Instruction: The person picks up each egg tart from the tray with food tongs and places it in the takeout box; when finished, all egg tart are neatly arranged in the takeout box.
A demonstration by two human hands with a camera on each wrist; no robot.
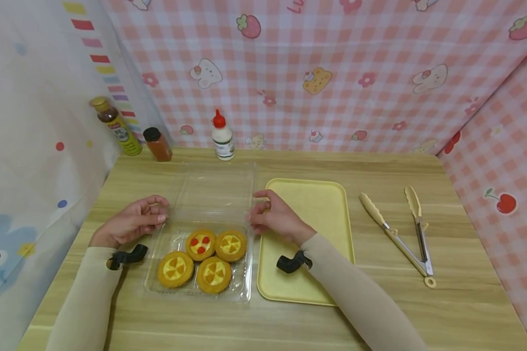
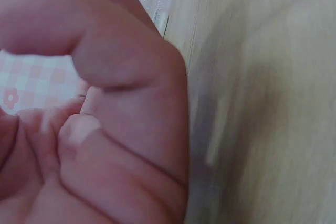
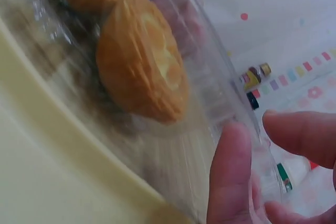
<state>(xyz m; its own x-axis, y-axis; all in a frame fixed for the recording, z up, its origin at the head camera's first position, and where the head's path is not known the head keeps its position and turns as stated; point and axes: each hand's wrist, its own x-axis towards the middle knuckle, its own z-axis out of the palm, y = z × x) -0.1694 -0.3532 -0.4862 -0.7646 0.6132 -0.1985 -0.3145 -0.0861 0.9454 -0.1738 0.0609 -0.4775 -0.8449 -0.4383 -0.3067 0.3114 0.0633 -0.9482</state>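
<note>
A clear plastic clamshell box point(image 1: 241, 290) stands with its lid point(image 1: 215, 190) laid back, away from the person. Several round golden tarts point(image 1: 214, 275) sit in its base; one has red dots on top, the others wedge-shaped pieces. At the box's left side is my left hand point(image 1: 138, 219), fingers loosely bent, thumb and forefinger tips apart beside the lid edge. Opposite it, my right hand point(image 1: 278, 214) hovers by the right edge, partly over the tray. The right wrist view shows a gap between right thumb and forefinger at the clear plastic, with tarts point(image 3: 142, 61) beyond.
A yellow tray point(image 1: 307, 287) lies right of the box. Farther right are spread tongs point(image 1: 421, 243) with beige tips. Along the back edge stand a yellow-capped bottle point(image 1: 123, 134), a black-capped jar point(image 1: 158, 146) and a white red-tipped squeeze bottle point(image 1: 223, 139). Patterned cloths hang behind the table.
</note>
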